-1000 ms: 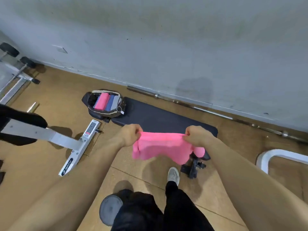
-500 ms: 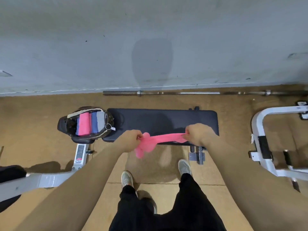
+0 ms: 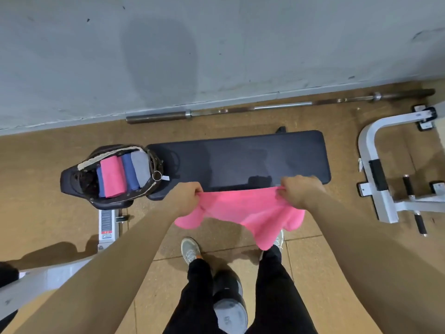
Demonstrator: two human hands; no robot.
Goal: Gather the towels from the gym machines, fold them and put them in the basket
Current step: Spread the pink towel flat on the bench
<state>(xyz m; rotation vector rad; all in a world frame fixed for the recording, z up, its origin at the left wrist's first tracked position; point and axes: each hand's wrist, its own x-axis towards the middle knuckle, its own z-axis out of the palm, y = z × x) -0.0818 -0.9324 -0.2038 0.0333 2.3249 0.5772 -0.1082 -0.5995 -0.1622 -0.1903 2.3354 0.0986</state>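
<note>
Head: one pink towel (image 3: 243, 208); basket (image 3: 106, 157), perhaps four towels (image 3: 131, 174).

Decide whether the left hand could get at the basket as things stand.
Probably yes: the basket sits open-topped just left of the left hand with nothing between, though that hand grips the pink towel.

Both your arms are bare and reach forward and down, elbows out of frame. Your left hand (image 3: 186, 198) is knuckles up, its fingers (image 3: 196, 189) curled, pinching one top corner of the pink towel (image 3: 243, 208). Your right hand (image 3: 301, 192) grips the other corner the same way, level with the left and well apart from it. You stand with legs in black trousers. Your left shoe (image 3: 191, 249) is in plain view.
</note>
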